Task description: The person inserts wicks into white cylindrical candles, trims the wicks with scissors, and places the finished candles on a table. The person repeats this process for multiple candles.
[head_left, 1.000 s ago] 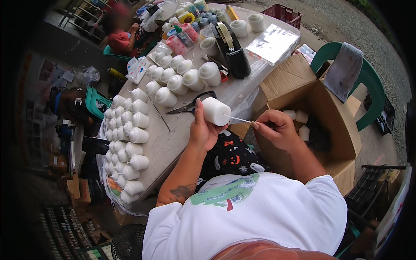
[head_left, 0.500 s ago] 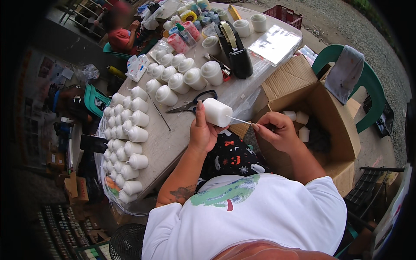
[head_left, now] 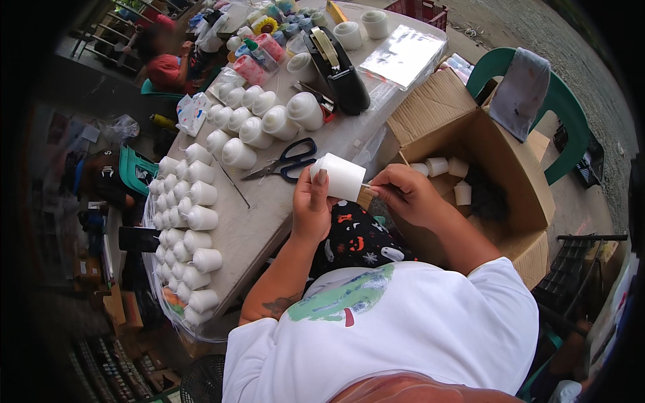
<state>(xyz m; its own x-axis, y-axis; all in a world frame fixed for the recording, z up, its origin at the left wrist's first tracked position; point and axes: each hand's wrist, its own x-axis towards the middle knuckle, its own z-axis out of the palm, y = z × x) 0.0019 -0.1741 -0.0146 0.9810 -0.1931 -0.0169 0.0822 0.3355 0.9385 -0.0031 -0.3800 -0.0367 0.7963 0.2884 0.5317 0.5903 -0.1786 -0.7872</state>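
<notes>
A white cylindrical candle [head_left: 346, 178] lies sideways in my left hand [head_left: 313, 207], whose thumb and fingers wrap round it. My right hand [head_left: 404, 191] pinches a thin white wick [head_left: 366, 186] close to the candle's right end. Just beyond my left hand, dark-handled scissors [head_left: 295, 160] rest on the table, blades pointing left. A thin metal rod [head_left: 232, 180] lies farther left. Rows of white candles [head_left: 201, 217] with wicks fill the table's left side, and a group of wider white candles [head_left: 255, 132] stands behind the scissors.
A black tape dispenser [head_left: 339, 74] and a stack of clear plastic sheets [head_left: 404, 57] sit on the table [head_left: 259, 221]. At my right, an open cardboard box [head_left: 517, 174] holds several white pieces. Beyond it is a green chair [head_left: 568, 138] with a cloth. Another person [head_left: 168, 67] sits far left.
My right hand has come closer to the candle, and less wick shows between them. The candle has turned slightly in my left hand. The whole view has shifted a little.
</notes>
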